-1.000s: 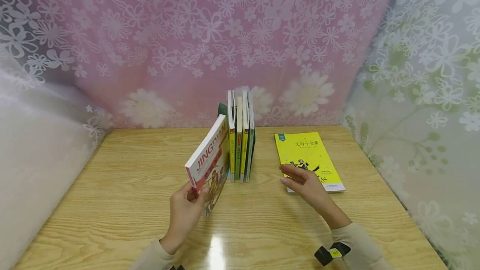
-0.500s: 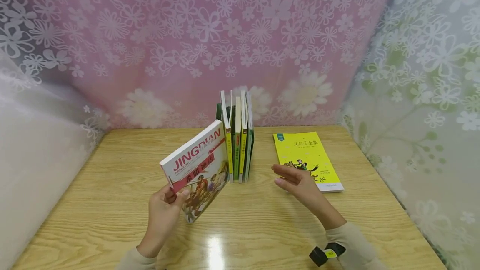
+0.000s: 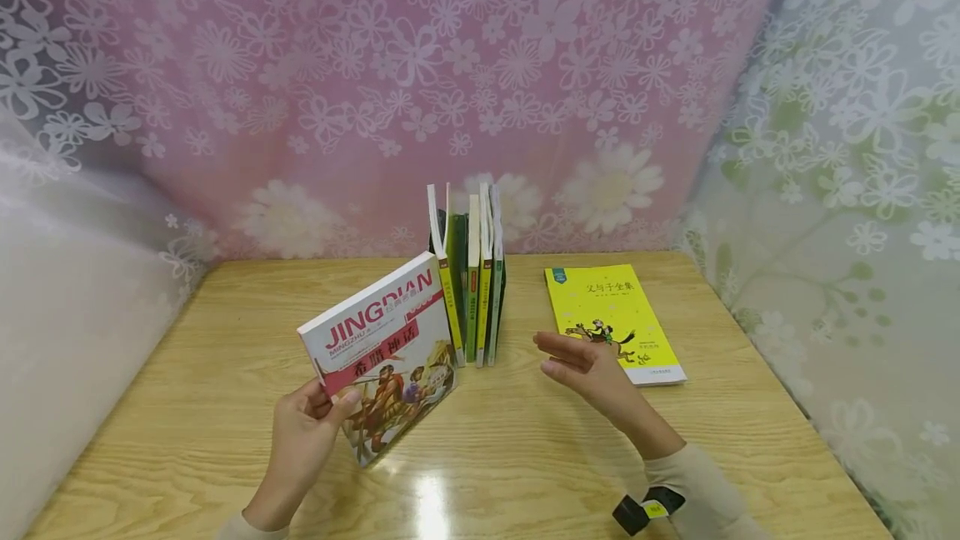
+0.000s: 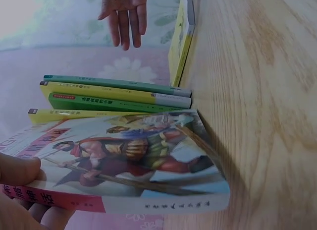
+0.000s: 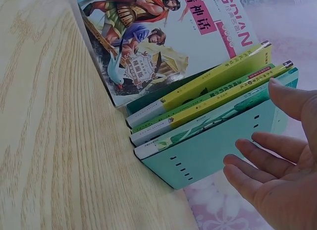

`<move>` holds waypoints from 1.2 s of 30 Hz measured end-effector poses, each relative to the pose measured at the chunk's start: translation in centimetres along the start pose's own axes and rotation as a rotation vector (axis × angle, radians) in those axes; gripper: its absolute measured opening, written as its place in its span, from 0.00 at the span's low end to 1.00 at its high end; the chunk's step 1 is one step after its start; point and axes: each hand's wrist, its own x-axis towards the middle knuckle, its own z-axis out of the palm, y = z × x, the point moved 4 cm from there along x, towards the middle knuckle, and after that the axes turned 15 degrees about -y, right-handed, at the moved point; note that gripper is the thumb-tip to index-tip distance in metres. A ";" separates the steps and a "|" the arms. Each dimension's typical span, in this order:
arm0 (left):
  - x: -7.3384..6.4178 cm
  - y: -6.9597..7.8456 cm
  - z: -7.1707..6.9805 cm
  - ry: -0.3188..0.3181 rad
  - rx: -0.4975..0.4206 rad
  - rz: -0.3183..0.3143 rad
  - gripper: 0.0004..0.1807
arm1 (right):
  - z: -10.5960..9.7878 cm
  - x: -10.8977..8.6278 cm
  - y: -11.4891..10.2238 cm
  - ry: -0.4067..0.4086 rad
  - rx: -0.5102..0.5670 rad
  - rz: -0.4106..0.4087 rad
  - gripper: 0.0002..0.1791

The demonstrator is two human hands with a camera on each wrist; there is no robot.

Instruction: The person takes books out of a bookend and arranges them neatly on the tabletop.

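Note:
My left hand pinches a white-and-red paperback book by its spine side, thumb on the illustrated cover. The book is tilted, its far edge close to the left end of a row of upright books. In that row are yellow books and green books; the leftmost yellow book leans left, its top apart from the others. A teal slotted bookend stands against the row's right end. My right hand hovers to the right of the row, fingers extended and holding nothing.
A yellow book lies flat on the wooden table, beyond and partly behind the right hand. A pink flowered curtain hangs behind the table, with pale hangings on both sides.
My left hand has drawn the paperback left and towards me, turning its cover into view. The leftmost yellow book in the row has tipped left. The right hand has shifted slightly left.

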 end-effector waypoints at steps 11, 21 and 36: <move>-0.9 -0.1 -0.4 -0.017 0.022 -0.003 0.15 | 0.7 0.3 0.1 -0.043 0.022 -0.004 0.30; -1.2 -0.1 0.0 -0.059 -0.015 0.121 0.14 | 1.1 0.6 0.0 -0.074 0.037 0.002 0.30; 0.0 1.5 1.3 -0.236 0.014 0.185 0.16 | 2.1 0.9 -0.2 -0.128 0.054 -0.031 0.29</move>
